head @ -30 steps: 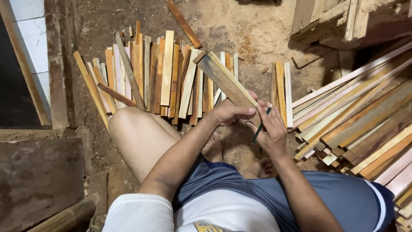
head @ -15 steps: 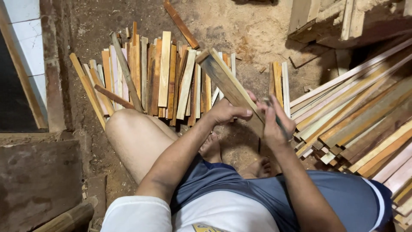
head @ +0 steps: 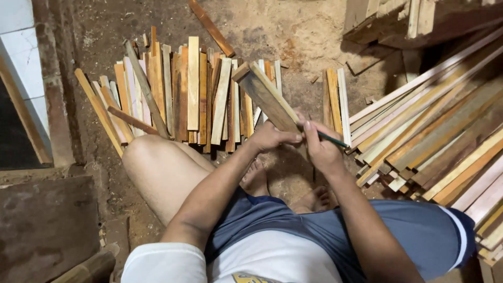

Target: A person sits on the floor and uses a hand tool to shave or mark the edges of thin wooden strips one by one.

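Now both hands (head: 301, 140) on wooden slat (head: 266, 96)

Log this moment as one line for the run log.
left hand: holds wood strip tilted up | right hand: holds green pencil at strip | floor: short wood strips laid out

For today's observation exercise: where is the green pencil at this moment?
In the head view, the green pencil sits right of centre in the right hand, beside the wooden slat held by the left hand, just left of the long-strip pile.

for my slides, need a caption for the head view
Seated person's left hand holds a wood strip while the right hand marks it with a green pencil.
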